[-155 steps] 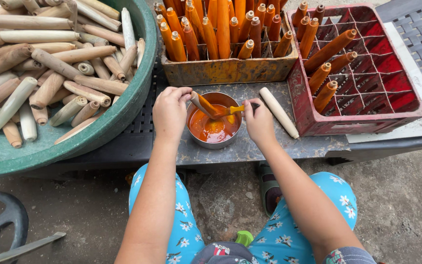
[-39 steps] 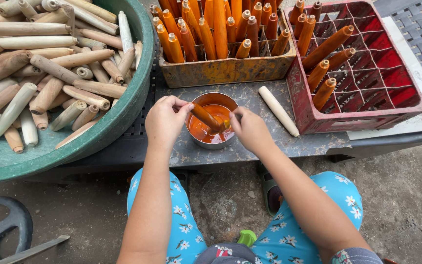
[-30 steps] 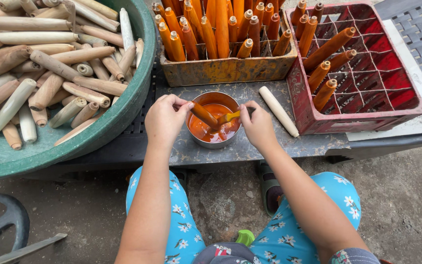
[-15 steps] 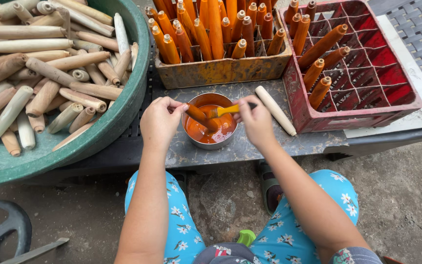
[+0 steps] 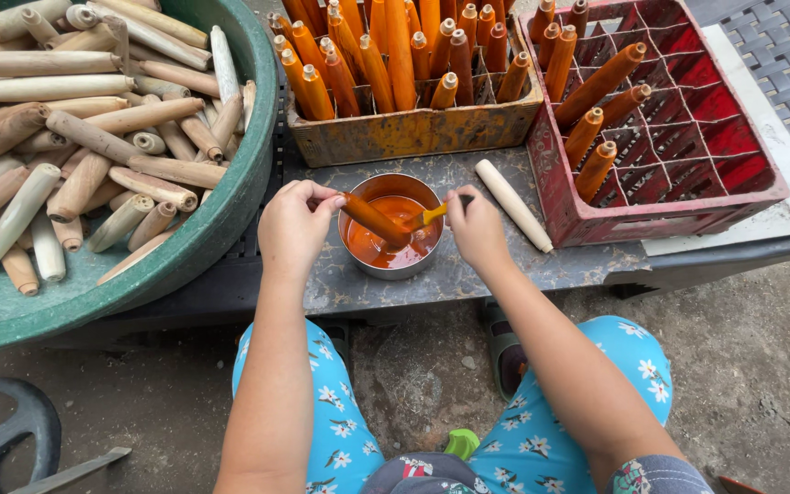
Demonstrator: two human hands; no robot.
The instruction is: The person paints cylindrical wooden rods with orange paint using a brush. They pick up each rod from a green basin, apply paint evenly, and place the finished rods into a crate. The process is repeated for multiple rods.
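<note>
Two hands over paint tin [image 5: 389,226]: left hand [image 5: 294,229] pinches wooden handle [image 5: 373,220] slanted so drips fall inside; right hand [image 5: 477,227] fingers pressed round brush [image 5: 433,214], coating it.

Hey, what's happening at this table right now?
A seated person is coating wooden sticks with orange paint. The left hand holds a stick tilted into the metal pot, while the right hand works a small brush on it. Bare sticks fill the green basin; painted ones stand in the wooden box and red crate.
</note>
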